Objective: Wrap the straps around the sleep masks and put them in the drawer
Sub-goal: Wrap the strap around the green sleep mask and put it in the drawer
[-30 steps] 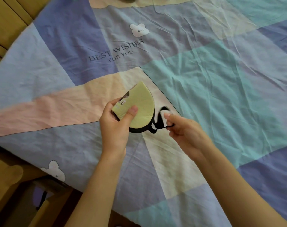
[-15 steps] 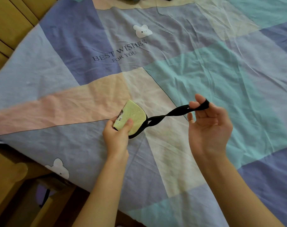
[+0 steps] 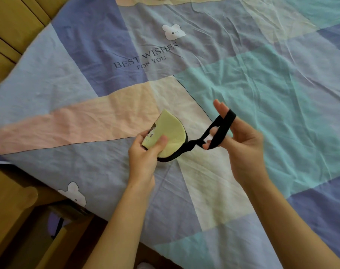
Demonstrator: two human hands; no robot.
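Head view: your left hand [image 3: 144, 152] grips the folded yellow mask [image 3: 169, 135], thumb pressed on its face, holding it just above the bed [image 3: 262, 94]. The black strap [image 3: 220, 131] runs twisted from the mask's lower edge to your right hand [image 3: 241, 142], where it loops over your extended fingers [image 3: 221, 109] and is held taut. A drawer [image 3: 54, 226] shows at lower left.
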